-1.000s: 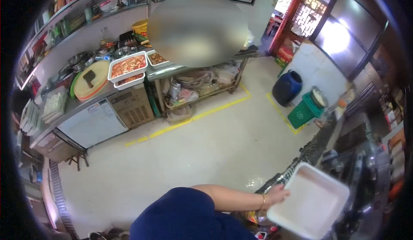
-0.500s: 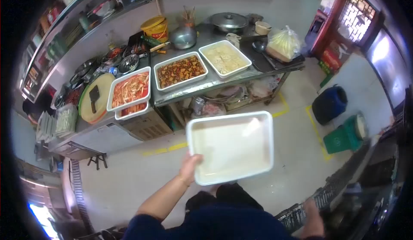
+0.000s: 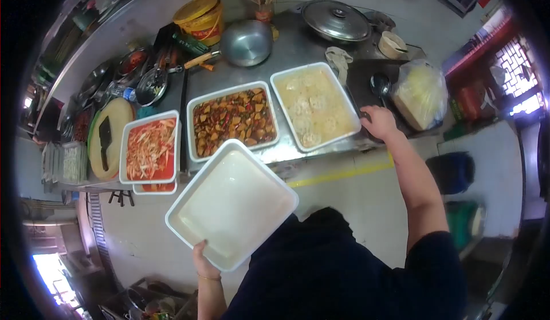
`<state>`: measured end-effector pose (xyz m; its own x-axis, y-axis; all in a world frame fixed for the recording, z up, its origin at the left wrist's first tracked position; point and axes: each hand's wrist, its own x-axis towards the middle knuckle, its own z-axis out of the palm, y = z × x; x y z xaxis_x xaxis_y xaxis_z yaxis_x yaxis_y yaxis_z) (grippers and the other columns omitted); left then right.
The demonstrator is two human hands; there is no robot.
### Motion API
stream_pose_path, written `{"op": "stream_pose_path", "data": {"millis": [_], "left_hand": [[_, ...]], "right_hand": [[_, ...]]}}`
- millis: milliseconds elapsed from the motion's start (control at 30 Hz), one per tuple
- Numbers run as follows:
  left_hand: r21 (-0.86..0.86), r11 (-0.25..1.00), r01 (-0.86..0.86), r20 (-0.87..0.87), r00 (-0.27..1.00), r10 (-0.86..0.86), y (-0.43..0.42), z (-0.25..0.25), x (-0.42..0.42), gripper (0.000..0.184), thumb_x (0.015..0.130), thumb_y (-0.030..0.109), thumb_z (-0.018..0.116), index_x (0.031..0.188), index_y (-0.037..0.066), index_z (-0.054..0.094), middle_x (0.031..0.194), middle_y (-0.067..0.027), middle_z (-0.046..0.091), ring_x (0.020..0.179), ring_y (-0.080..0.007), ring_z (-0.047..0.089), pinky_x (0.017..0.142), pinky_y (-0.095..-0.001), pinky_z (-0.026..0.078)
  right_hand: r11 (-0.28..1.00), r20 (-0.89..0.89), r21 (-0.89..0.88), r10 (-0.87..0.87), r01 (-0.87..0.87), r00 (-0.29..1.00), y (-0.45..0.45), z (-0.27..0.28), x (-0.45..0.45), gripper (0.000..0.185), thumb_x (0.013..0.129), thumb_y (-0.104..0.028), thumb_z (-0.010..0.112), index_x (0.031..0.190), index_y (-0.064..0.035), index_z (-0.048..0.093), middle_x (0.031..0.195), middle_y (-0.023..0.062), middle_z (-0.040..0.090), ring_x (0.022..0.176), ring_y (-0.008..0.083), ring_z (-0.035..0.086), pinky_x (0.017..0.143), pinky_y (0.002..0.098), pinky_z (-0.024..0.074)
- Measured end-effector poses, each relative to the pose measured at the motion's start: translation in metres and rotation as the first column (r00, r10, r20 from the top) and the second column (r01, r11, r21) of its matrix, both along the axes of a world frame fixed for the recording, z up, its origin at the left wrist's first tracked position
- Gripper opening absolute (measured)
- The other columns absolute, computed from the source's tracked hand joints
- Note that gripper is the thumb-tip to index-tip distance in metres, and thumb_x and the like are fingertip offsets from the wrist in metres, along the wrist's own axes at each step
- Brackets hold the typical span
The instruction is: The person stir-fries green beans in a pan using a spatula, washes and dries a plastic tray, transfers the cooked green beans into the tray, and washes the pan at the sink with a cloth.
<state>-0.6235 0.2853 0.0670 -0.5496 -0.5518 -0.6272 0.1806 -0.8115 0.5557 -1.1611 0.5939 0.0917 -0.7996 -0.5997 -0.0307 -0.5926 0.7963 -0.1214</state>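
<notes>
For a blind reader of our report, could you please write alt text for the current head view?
A person's left hand holds an empty white tray; the right hand is beside the corner of a tray of pale food on a metal counter. Further left stand a tray of brown chunks and a tray of reddish strips.

Moderate, fairly even indoor light fills the middle, with white daylight glaring through the lattice window (image 3: 514, 71) at right and a blown-out opening (image 3: 54, 277) at lower left. The steel counter (image 3: 289, 42) and domed lid (image 3: 338, 19) shine; a faint glint marks the white tray (image 3: 235, 199). The dark shirt (image 3: 344, 274) loses detail. Fisheye distortion stretches the blurry edges into black corners.
</notes>
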Motion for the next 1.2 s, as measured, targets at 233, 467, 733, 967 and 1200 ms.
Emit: {"op": "stream_pose_path", "data": {"millis": [233, 467, 733, 967, 1200], "left_hand": [[-0.025, 0.986, -0.167, 0.044, 0.985, 0.168, 0.054, 0.024, -0.122, 0.058, 0.077, 0.020, 0.056, 0.130, 0.000, 0.043, 0.117, -0.0162, 0.055, 0.105, -0.0322, 0.056, 0.090, -0.0438, 0.048], [-0.125, 0.832, -0.540, 0.219, 0.803, 0.555, 0.242, 0.029, -0.190, 0.056, 0.076, 0.022, 0.058, 0.125, -0.002, 0.045, 0.112, -0.0162, 0.056, 0.102, -0.0322, 0.057, 0.088, -0.0441, 0.050], [-0.102, 0.637, -0.764, 0.197, 0.612, 0.766, 0.368, 0.050, -0.229, 0.044, 0.076, 0.024, 0.058, 0.114, 0.002, 0.055, 0.105, -0.0122, 0.060, 0.098, -0.0300, 0.059, 0.090, -0.0437, 0.049], [-0.082, 0.568, -0.819, 0.082, 0.563, 0.823, 0.444, 0.031, -0.194, 0.054, 0.075, 0.020, 0.057, 0.124, -0.002, 0.046, 0.114, -0.0174, 0.056, 0.106, -0.0334, 0.056, 0.095, -0.0459, 0.047], [-0.083, 0.506, -0.859, -0.189, 0.512, 0.838, 0.535, -0.019, -0.150, 0.055, 0.075, 0.004, 0.049, 0.129, -0.001, 0.041, 0.116, -0.0159, 0.054, 0.106, -0.0306, 0.057, 0.089, -0.0425, 0.051]], "right_hand": [[0.958, 0.105, -0.272, -0.063, 0.090, 0.992, -0.062, -0.046, -0.173, 0.035, 0.081, -0.034, 0.060, 0.107, -0.0100, 0.067, 0.105, 0.0165, 0.065, 0.097, 0.0328, 0.063, 0.085, 0.0416, 0.0492], [0.994, -0.221, 0.005, 0.108, -0.110, 0.969, -0.140, -0.134, -0.289, 0.036, 0.083, -0.038, 0.059, 0.101, -0.0081, 0.068, 0.105, 0.0153, 0.067, 0.104, 0.0331, 0.061, 0.100, 0.0523, 0.0340], [0.267, 0.369, -0.913, 0.221, 0.308, 0.903, -0.102, -0.114, -0.321, 0.026, 0.093, -0.015, 0.049, 0.110, 0.0022, 0.059, 0.100, 0.0131, 0.064, 0.096, 0.0251, 0.061, 0.083, 0.0346, 0.0490], [0.463, 0.443, -0.636, 0.874, 0.617, -0.198, 0.035, 0.093, -0.138, 0.036, 0.096, -0.031, 0.047, 0.121, -0.0050, 0.051, 0.111, 0.0109, 0.057, 0.101, 0.0268, 0.060, 0.088, 0.0447, 0.0508], [-0.075, 0.078, -0.906, 0.937, -0.416, -0.339, 0.112, 0.094, 0.182, 0.041, 0.079, -0.012, 0.068, 0.115, -0.0011, 0.055, 0.108, 0.0149, 0.058, 0.093, 0.0279, 0.059, 0.081, 0.0375, 0.0483]]}}
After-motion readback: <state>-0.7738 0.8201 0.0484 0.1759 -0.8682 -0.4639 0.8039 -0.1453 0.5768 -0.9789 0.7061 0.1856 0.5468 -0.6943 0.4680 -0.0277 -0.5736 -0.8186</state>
